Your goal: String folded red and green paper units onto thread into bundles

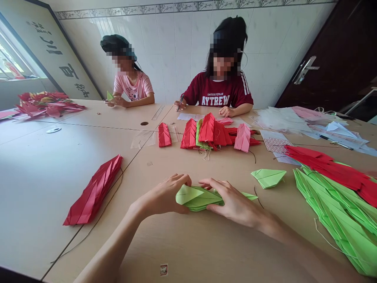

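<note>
Left hand (165,194) and right hand (235,202) clamp a folded green paper piece (200,198) from either end over the counter (188,247), with nothing in the way. Left of them lies a pleated red paper bundle (92,190); straight ahead sit red and pink pleated folds (206,133); to the right, a small green folded piece (268,177) lies near a large heap of green folds (335,224).
</note>
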`<act>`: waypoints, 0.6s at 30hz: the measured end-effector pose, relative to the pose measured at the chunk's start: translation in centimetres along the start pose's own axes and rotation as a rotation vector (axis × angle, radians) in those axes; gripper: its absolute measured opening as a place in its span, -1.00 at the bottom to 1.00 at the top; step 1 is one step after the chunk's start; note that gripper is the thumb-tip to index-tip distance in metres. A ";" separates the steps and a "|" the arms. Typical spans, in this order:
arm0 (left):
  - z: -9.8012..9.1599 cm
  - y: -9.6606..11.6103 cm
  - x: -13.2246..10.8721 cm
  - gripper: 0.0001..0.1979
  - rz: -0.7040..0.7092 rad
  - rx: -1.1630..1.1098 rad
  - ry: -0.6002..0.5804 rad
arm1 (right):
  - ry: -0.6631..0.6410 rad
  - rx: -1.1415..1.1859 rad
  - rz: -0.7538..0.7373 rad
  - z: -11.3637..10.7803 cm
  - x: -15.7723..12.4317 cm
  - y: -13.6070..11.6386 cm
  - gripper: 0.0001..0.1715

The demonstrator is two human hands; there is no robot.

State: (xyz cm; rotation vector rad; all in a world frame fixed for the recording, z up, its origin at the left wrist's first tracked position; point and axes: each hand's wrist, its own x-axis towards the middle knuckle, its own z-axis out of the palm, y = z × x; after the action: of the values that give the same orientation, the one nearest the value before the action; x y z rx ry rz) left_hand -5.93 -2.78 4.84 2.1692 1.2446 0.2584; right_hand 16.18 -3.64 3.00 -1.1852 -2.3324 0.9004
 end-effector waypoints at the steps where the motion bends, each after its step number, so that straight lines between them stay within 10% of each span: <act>1: 0.1 0.0 0.1 -0.57 0.014 0.012 0.006 | 0.005 0.001 -0.003 0.1 0.1 -0.1 -0.41; 18: -0.6 -1.2 0.1 -0.56 0.027 -0.010 -0.002 | -0.090 -0.084 0.050 -0.7 0.1 2.0 -0.32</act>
State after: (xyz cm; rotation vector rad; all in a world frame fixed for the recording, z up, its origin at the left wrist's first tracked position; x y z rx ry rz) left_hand -7.02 -2.04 4.63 2.1780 1.2116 0.2734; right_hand 17.69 -2.45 2.10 -1.2662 -2.4438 0.8972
